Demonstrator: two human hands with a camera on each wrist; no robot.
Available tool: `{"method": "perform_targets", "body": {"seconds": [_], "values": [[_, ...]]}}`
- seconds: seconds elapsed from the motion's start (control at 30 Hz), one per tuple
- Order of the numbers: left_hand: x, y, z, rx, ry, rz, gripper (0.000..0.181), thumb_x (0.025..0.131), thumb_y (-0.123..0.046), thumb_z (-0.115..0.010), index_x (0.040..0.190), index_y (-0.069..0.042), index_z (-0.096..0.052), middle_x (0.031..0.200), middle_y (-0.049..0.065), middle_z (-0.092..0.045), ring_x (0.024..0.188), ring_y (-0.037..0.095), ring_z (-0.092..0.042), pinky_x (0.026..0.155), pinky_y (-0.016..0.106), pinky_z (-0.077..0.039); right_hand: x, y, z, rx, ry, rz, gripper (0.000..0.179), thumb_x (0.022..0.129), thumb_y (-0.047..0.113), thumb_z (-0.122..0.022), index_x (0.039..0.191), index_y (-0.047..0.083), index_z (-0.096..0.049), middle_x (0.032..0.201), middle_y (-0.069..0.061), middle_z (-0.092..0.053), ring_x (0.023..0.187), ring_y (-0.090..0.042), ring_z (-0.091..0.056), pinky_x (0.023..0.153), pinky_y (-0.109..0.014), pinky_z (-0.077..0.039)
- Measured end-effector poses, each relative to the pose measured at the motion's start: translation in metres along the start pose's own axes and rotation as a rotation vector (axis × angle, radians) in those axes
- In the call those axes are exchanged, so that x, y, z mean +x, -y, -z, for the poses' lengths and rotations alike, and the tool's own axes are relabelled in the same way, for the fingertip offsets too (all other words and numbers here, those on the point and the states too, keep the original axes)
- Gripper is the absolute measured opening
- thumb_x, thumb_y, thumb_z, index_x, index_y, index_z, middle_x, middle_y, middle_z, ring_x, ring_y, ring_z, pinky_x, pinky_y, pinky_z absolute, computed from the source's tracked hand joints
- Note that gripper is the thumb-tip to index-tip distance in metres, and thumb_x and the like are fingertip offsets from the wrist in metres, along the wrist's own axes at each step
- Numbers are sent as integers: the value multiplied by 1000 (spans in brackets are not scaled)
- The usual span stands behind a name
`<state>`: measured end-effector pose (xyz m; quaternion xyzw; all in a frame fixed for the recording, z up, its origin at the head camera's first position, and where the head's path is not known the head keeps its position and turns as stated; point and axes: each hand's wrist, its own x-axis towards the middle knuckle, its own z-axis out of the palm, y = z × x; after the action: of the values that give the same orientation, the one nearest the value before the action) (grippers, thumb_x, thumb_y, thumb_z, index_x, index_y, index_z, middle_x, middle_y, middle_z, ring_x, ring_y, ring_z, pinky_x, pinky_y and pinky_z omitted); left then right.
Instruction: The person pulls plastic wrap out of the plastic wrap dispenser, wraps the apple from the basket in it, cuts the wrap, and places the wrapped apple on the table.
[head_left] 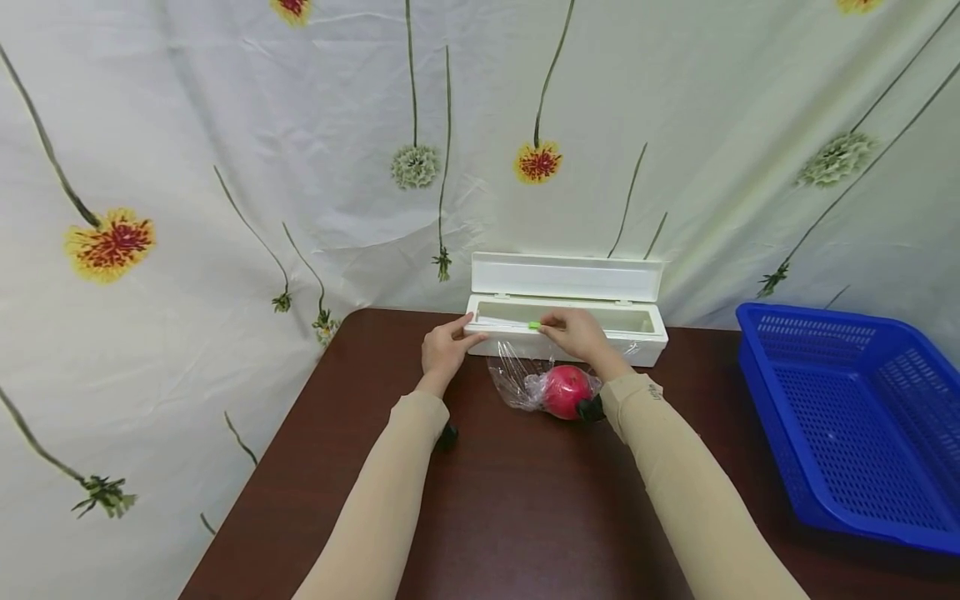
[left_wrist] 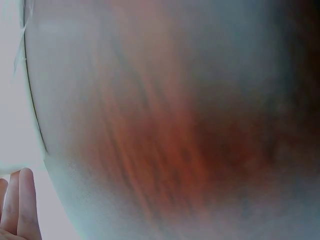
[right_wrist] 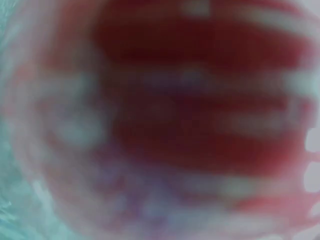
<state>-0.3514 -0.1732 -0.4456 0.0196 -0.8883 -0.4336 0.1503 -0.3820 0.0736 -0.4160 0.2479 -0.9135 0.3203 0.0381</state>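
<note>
A long white cling film dispenser (head_left: 495,343) stands at the back of the table, its lid (head_left: 562,277) raised. My left hand (head_left: 444,352) holds the dispenser's left end, thumb on the front and fingers at the rim. With its fingertips, my right hand (head_left: 576,333) pinches a small green slider (head_left: 534,325) on the front rim. Clear cling film (head_left: 513,375) hangs over the front and reaches a round red fruit (head_left: 566,390), which it partly covers. The fruit lies just under my right wrist; its kind is unclear. In the right wrist view the red fruit (right_wrist: 200,125) is blurred and very close.
A blue plastic basket (head_left: 795,492) stands at the right on the dark brown table (head_left: 525,508). Behind the table hangs a white curtain (head_left: 337,108) with a flower print, close to the dispenser's raised lid.
</note>
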Motion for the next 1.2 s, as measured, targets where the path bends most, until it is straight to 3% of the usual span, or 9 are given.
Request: {"method": "perform_targets", "body": {"seconds": [0.73, 1.03, 1.2], "values": [[-3, -3, -8, 1, 22, 6, 57, 73, -41, -76, 126, -25, -61, 118, 7, -64, 97, 19, -64, 70, 35, -51, -13, -12, 8, 21, -22, 1, 24, 92, 21, -61, 107, 3, -68, 104, -13, -67, 101, -31, -62, 89, -41, -47], [1, -2, -1, 14, -11, -15, 56, 74, -41, -76, 126, -24, -62, 109, 6, -68, 94, 20, -63, 67, 35, -48, -15, -19, 16, 17, -74, -5, 23, 92, 20, -62, 105, 2, -68, 101, -14, -68, 98, -32, -63, 87, -43, -48], [0, 1, -1, 19, 12, -14, 58, 75, -42, -75, 127, -23, -60, 110, 7, -68, 93, 20, -63, 63, 34, -47, -17, -21, 15, 13, -58, -19, 23, 92, 21, -62, 105, 3, -68, 101, -13, -68, 97, -31, -63, 86, -43, -48]]}}
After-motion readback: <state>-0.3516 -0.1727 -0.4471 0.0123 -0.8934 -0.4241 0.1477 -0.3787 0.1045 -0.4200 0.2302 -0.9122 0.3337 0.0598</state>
